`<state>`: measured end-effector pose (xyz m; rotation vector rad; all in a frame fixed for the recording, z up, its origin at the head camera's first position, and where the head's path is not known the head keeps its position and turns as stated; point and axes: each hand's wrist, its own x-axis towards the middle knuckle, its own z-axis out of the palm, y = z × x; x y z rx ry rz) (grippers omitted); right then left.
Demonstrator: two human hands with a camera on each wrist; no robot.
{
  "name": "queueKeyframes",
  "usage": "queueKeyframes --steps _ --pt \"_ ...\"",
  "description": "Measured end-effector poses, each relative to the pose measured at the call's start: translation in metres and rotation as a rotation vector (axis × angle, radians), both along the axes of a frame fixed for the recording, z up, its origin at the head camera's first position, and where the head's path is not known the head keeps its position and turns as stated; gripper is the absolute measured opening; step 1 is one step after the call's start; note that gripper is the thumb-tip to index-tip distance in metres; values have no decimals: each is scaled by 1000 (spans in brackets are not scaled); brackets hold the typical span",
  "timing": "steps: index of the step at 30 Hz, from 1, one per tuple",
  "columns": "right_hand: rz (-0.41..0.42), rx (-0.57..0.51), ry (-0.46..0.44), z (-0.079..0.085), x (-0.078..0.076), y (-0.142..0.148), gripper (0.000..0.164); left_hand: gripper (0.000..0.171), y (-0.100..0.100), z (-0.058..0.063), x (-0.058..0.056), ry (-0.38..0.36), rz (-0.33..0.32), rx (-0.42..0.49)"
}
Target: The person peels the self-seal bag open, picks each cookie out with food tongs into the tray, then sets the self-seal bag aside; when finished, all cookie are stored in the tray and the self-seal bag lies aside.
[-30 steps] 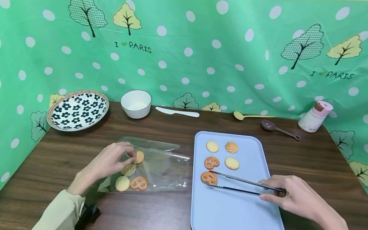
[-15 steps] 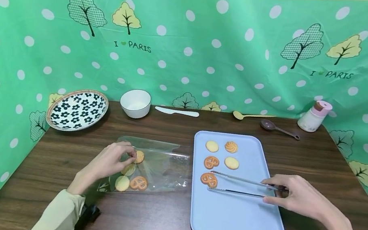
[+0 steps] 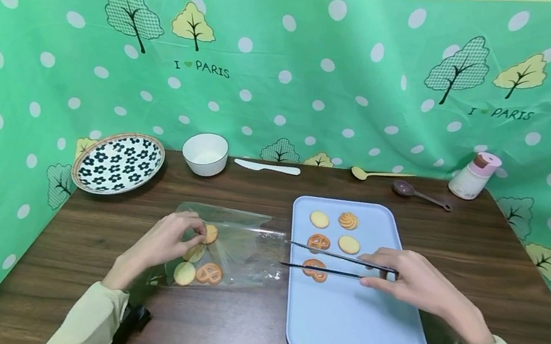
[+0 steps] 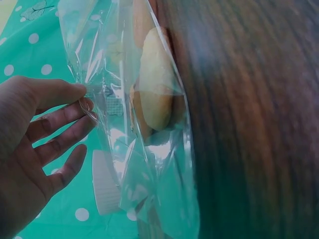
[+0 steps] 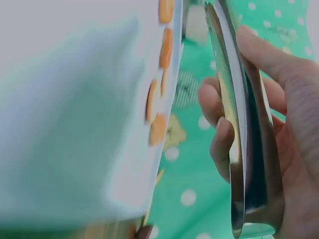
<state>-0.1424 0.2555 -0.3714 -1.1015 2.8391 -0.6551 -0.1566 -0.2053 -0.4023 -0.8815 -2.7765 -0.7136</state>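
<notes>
Tray (image 3: 357, 334): five cookies (image 3: 348, 245), namely two pretzels, two plain, one swirl.
Bag (image 3: 252, 257): one, holding four cookies.
Edges: bag's right end lies just beside the tray's left rim; tong tips reach past that rim, with a gap between the tong arms.
Left hand (image 3: 164, 243): thumb and finger pinch the bag's film.
Right hand (image 3: 413, 282): thumb and fingers grip the tongs (image 5: 251, 149) across the tray.

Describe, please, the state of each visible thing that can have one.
left hand: pinching the bag
right hand: gripping the tongs
tongs: open, tips apart
bag: cookies inside
tray: flat, bearing cookies
plate: face up
bowl: upright
bottle: upright, lid on
knife: lying
spoons: lying
</notes>
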Motion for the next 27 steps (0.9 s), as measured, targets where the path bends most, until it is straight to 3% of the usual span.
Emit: queueKeyframes --steps 5,15,21,27 --pt "60 29 41 3 -13 -33 40 8 1 1 0 0 -4 -1" --pt "208 75 -14 0 -33 -94 32 8 1 -2 1 -12 -13 15" --pt "250 72 -87 -2 -30 -112 31 9 0 -1 1 -2 -22 11" --pt "270 77 -41 -5 -23 -122 41 10 -1 0 -1 -8 -54 11"
